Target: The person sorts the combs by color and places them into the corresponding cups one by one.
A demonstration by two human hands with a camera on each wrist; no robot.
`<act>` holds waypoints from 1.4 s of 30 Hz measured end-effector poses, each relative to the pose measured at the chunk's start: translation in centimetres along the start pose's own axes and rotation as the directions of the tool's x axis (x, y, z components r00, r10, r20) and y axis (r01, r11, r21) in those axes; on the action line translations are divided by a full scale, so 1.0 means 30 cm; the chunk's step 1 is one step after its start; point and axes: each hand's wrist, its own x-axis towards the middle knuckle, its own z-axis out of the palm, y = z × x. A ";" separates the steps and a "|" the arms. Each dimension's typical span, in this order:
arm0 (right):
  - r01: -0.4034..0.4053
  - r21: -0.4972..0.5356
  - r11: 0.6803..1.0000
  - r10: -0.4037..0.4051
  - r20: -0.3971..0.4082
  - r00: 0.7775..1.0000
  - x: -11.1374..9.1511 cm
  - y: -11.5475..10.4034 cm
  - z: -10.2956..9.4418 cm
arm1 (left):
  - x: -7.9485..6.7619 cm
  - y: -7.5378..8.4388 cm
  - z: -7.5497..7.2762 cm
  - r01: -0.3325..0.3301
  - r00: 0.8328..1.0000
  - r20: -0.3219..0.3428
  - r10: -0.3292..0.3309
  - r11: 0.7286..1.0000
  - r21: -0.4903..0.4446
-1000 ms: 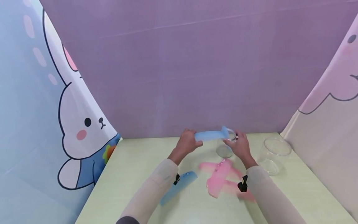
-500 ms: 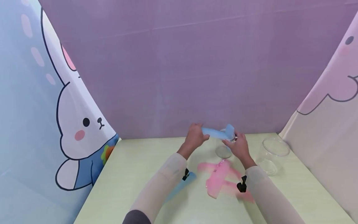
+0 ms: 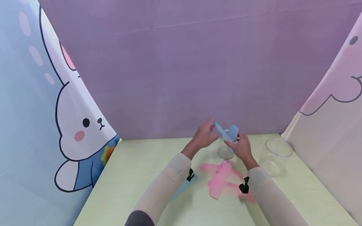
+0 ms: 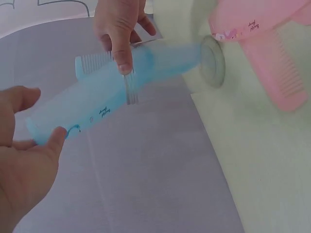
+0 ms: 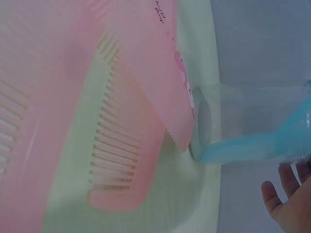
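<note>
My left hand (image 3: 205,134) pinches a blue comb (image 3: 222,130) by its upper end, thumb on the near face. The comb slants down into the mouth of a clear jar (image 3: 225,153). My right hand (image 3: 241,147) grips the jar near its rim, with the thumb over the edge in the left wrist view. A second blue comb (image 3: 233,131) pokes out of the jar, its teeth (image 4: 93,64) showing in the left wrist view. In the right wrist view, a blue comb (image 5: 243,148) reaches down inside the jar (image 5: 228,111) toward its base.
Several pink combs (image 3: 220,180) lie crossed on the pale table (image 3: 141,175) in front of the jar. Another blue comb (image 3: 183,187) lies partly under my left forearm. A larger clear container (image 3: 276,158) stands at the right. A purple backdrop (image 3: 181,78) rises behind the table.
My left hand has moved right and slightly up, tilting the blue comb from nearly level to a steep slant with its lower end in the jar. The right hand stays at the jar.
</note>
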 end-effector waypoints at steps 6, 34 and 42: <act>-0.004 -0.015 1.000 0.004 0.020 1.000 -0.007 0.002 0.000 | -0.007 0.003 0.008 -0.063 0.994 0.099 0.047 0.985 0.158; 0.015 -0.035 0.999 -0.014 0.013 1.000 -0.010 0.015 0.006 | -0.219 -0.184 -0.080 0.155 0.975 0.090 -0.206 0.905 0.395; 0.006 -0.031 1.000 -0.005 0.022 1.000 -0.006 0.007 -0.006 | -0.320 -0.251 -0.122 0.229 0.957 0.071 -0.282 0.881 0.414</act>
